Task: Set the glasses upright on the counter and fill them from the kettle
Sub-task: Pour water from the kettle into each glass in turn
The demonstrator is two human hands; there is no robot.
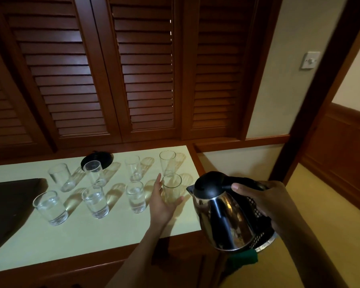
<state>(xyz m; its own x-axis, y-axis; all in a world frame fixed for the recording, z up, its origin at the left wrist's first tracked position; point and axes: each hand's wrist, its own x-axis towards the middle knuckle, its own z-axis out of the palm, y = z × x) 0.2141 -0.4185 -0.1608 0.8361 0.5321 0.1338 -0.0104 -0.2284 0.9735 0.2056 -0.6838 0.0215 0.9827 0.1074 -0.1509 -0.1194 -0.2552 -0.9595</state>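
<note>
Just past the surface's right end, a kettle [222, 215] hangs beside a tall glass [172, 188].
The right hand [264, 200] is curled round the kettle's black handle, holding the steel body in the air, spout towards that glass at the near right of the pale surface [112, 231]. The left hand [162, 204] cradles the glass, fingers straight along its left side, thumb on its right (steadying more than squeezing). Seven other glasses [96, 201] stand upright in two rows; the short front ones hold water. A black kettle base [97, 160] sits behind, a dark tray [8, 204] at left.
</note>
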